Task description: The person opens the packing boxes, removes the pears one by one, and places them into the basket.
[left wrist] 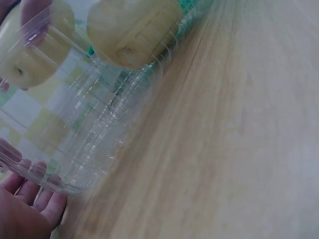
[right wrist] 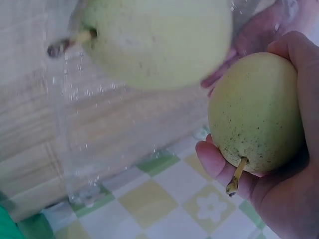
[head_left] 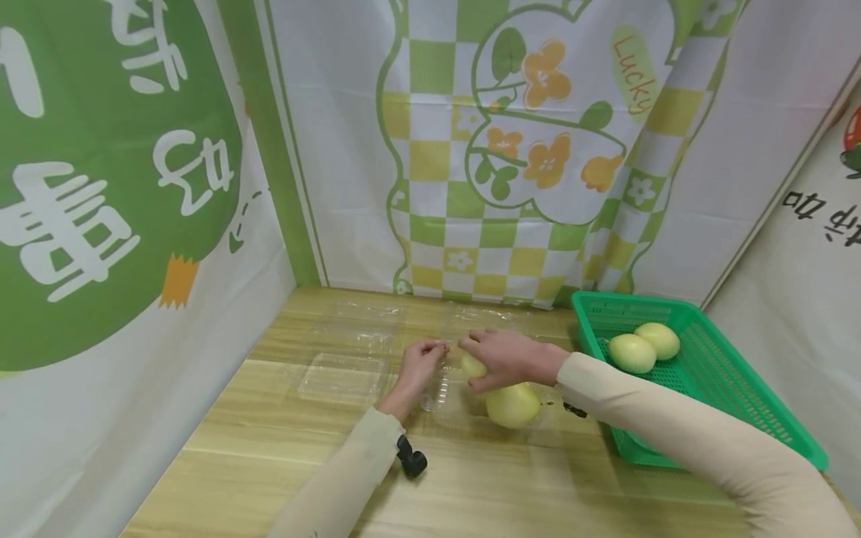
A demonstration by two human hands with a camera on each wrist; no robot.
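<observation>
My right hand (head_left: 504, 357) grips a pale yellow-green pear (right wrist: 256, 114) over a clear plastic container. Its stem points away from the palm. A second pear (head_left: 513, 406) sits in the near part of that container, also seen through the clear wall in the left wrist view. At the container's left side, my left hand (head_left: 420, 370) holds the rim of the clear container (left wrist: 94, 134) with its fingertips. Several of those fingers (left wrist: 42, 199) show at the wall in the left wrist view.
More clear plastic containers (head_left: 343, 377) lie on the wooden table (head_left: 222, 463) to the left. A green basket (head_left: 753, 396) with two pears (head_left: 632, 353) stands at the right. Behind the table hangs a checkered curtain (head_left: 430, 172).
</observation>
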